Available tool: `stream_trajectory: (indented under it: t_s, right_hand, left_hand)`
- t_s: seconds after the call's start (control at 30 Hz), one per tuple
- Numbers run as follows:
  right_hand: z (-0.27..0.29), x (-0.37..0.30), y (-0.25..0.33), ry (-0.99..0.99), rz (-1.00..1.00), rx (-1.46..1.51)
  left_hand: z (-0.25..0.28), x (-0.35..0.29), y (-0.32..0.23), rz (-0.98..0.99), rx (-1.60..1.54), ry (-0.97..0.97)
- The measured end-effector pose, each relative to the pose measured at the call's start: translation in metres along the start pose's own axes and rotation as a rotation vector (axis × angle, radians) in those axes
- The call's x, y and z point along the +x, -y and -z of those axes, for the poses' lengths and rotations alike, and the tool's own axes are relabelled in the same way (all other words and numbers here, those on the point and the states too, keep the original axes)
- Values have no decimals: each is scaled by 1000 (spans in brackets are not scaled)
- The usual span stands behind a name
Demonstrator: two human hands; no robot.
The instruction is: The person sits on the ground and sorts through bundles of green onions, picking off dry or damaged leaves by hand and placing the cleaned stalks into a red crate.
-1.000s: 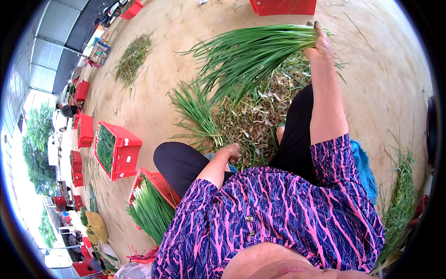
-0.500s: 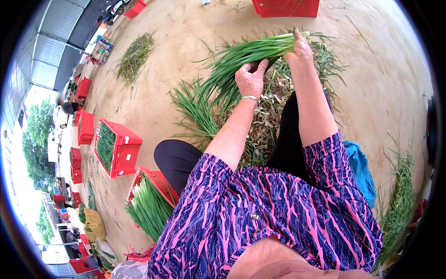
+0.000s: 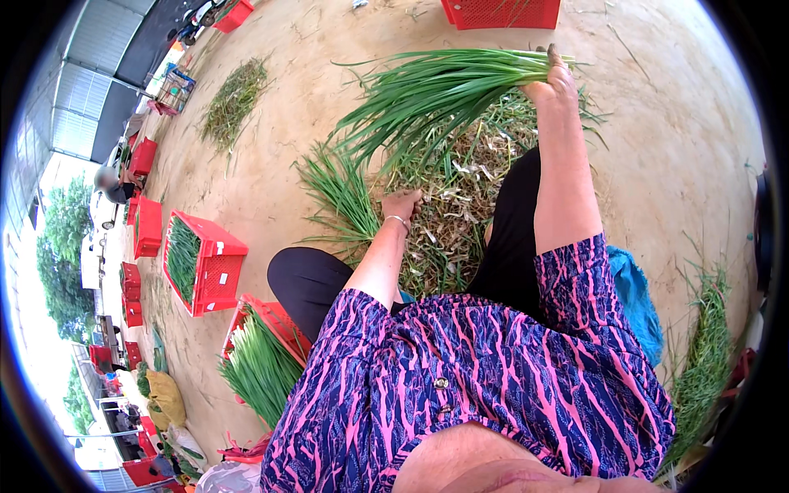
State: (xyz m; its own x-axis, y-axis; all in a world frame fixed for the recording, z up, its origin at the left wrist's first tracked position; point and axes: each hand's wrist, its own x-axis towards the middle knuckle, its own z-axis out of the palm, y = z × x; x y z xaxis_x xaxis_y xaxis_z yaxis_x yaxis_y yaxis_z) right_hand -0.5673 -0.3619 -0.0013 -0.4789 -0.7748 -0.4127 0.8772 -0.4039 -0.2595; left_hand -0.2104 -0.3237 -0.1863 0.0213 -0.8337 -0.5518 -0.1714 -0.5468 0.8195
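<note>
My right hand (image 3: pixel 552 80) is closed round the pale stem ends of a bunch of garlic chives (image 3: pixel 448 86). The long green leaves fan out to the left and droop at their tips. Lower down, my left hand (image 3: pixel 403 203) is at the edge of a heap of trimmings (image 3: pixel 452 226), its fingers curled; what is in them, if anything, cannot be made out. Loose chives (image 3: pixel 341 197) lie just left of that hand. The heap, with dry brown and whitish scraps, lies in front of my knees.
Red crates of chives stand at my left, one (image 3: pixel 205 263) beyond a nearer one (image 3: pixel 263 353). Another red crate (image 3: pixel 501 12) is at the far edge. Greenery lies in a small pile (image 3: pixel 234 103) and along the right (image 3: pixel 703 370). A blue cloth (image 3: pixel 634 300) is by my right side.
My left hand has come away from the chive leaves and dropped toward me to the heap. My right hand has shifted slightly right, still holding the bunch, which now lies more level.
</note>
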Motion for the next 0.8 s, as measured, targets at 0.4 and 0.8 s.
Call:
stream_trajectory:
  t_s: [0.4,0.8]
  right_hand:
    - [5,15,28,-50,50,-54]
    - [-5,12,7,-14,12,-17]
  left_hand:
    - [-45,-52,-18,-326,546,704]
    - [-27,-47,-68,-388,-178,134]
